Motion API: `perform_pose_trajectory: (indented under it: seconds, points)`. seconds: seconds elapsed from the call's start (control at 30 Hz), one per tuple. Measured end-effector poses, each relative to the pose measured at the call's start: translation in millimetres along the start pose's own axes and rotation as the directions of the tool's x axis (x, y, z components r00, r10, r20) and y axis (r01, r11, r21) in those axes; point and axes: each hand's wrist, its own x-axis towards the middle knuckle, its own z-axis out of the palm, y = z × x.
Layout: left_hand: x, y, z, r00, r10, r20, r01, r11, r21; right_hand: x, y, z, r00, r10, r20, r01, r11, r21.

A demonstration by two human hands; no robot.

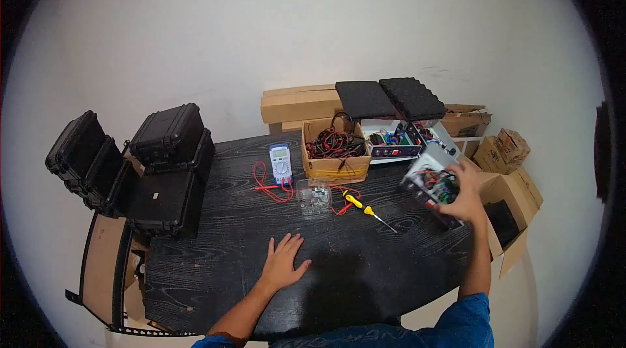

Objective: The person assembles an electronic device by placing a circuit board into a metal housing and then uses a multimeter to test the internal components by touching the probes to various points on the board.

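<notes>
My left hand (284, 266) lies flat on the black wood-grain table (225, 244), fingers spread, with nothing in it. At the right, my right hand (468, 193) grips an open-topped electronic device (430, 182) by its near right side. Wires and a green circuit board show inside the device, which is tilted and slightly blurred. A yellow and black screwdriver (366, 210) lies between my hands. Beyond my left hand are a clear plastic box of small parts (314, 199) and a multimeter (281, 164) with red leads.
A cardboard box of cables (336, 171) stands at the back, beside another open device (394, 151). Dark foam sheets (412, 98) rest behind it. Black hard cases (166, 201) are stacked at left. An open carton (512, 211) stands off the table's right edge.
</notes>
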Motion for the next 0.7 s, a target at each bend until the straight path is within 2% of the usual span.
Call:
perform_pose_trajectory:
  seconds: [0.1, 0.17, 0.27, 0.37, 0.43, 0.47, 0.53, 0.6, 0.7]
  points:
    - [-1, -6, 0, 0.999, -0.012, -0.051, 0.007, 0.994, -0.105, 1, -39, 19, 0.952, -0.289, 0.096, 0.272, 0.948, 0.163]
    - [-1, -5, -6, 0.997, -0.028, -0.078, 0.01, 0.977, -0.213, 2, -76, 32, 0.864, -0.477, 0.159, 0.433, 0.867, 0.244]
    - [-2, -13, -3, 0.983, 0.001, -0.184, -0.061, 0.944, -0.324, -6, -125, 57, 0.718, -0.659, 0.224, 0.55, 0.734, 0.399]
    - [-1, -18, 0, 0.959, 0.021, -0.281, -0.141, 0.899, -0.414, -23, -160, 88, 0.615, -0.739, 0.273, 0.539, 0.648, 0.538]
    - [-3, -17, 1, 0.961, -0.02, -0.276, -0.105, 0.897, -0.43, -28, -172, 107, 0.541, -0.797, 0.267, 0.509, 0.563, 0.651]
    - [-3, -18, -1, 0.961, -0.039, -0.275, -0.088, 0.897, -0.434, -32, -177, 114, 0.525, -0.796, 0.301, 0.514, 0.578, 0.634]
    - [0, -21, 0, 0.97, -0.04, -0.238, -0.062, 0.912, -0.406, -38, -182, 125, 0.496, -0.787, 0.368, 0.524, 0.609, 0.595]
    - [-1, -21, 0, 0.974, -0.064, -0.217, -0.04, 0.896, -0.443, -40, -183, 134, 0.497, -0.793, 0.351, 0.541, 0.6, 0.589]
    - [2, -13, -6, 0.98, -0.112, -0.168, 0.036, 0.916, -0.4, -41, -181, 139, 0.511, -0.781, 0.359, 0.529, 0.615, 0.585]
